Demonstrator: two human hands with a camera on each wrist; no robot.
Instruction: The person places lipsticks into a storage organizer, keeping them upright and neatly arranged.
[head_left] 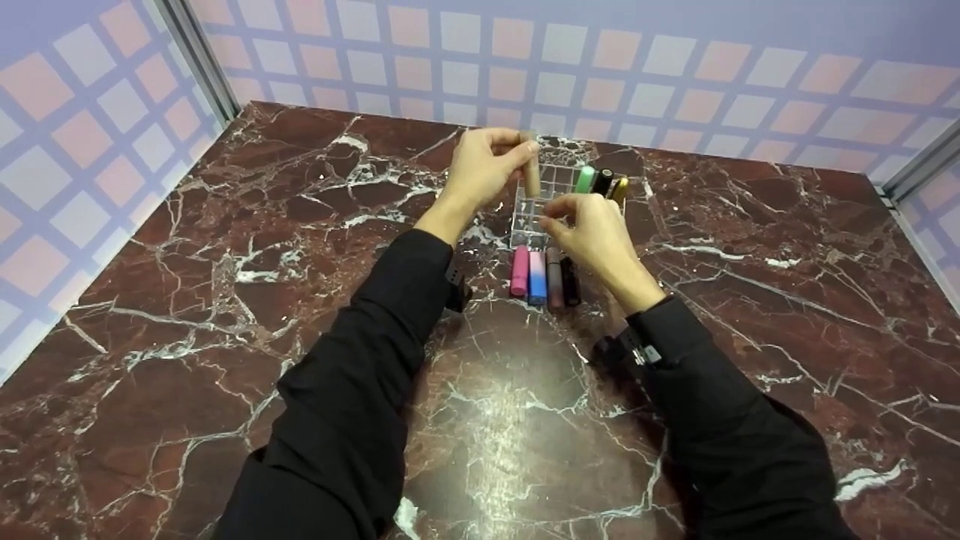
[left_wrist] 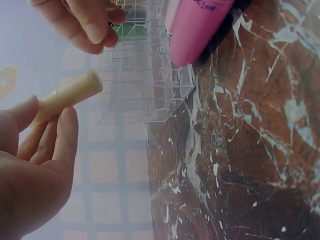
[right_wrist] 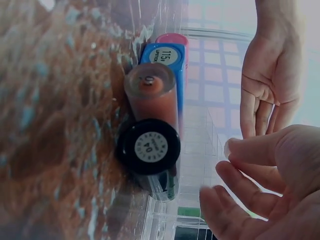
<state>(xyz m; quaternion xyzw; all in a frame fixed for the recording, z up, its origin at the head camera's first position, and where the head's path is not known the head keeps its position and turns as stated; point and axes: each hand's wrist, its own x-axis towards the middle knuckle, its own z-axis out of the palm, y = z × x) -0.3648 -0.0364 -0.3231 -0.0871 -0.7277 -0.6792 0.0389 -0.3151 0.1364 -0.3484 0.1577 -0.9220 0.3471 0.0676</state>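
Observation:
My left hand [head_left: 480, 169] pinches a beige lipstick tube [head_left: 532, 176] between thumb and fingers, above a clear divided organizer [head_left: 517, 217]. In the left wrist view the lipstick tube [left_wrist: 75, 95] points its round end toward the organizer [left_wrist: 172, 102]. Close by, my right hand [head_left: 596, 232] hovers over the organizer's near right part, fingers loosely bent and nothing between them. The right wrist view has the right hand [right_wrist: 265, 180] apart from the other hand. Green [head_left: 585, 178], black [head_left: 602, 181] and gold [head_left: 620, 189] tubes stand in the organizer's right side.
In front of the organizer lie a pink tube [head_left: 520, 270], a pink-and-blue tube [head_left: 537, 281], a brownish tube [head_left: 554, 281] and a black-capped tube [head_left: 571, 285], side by side. The red marbled table [head_left: 262, 360] meets patterned walls at the back and sides.

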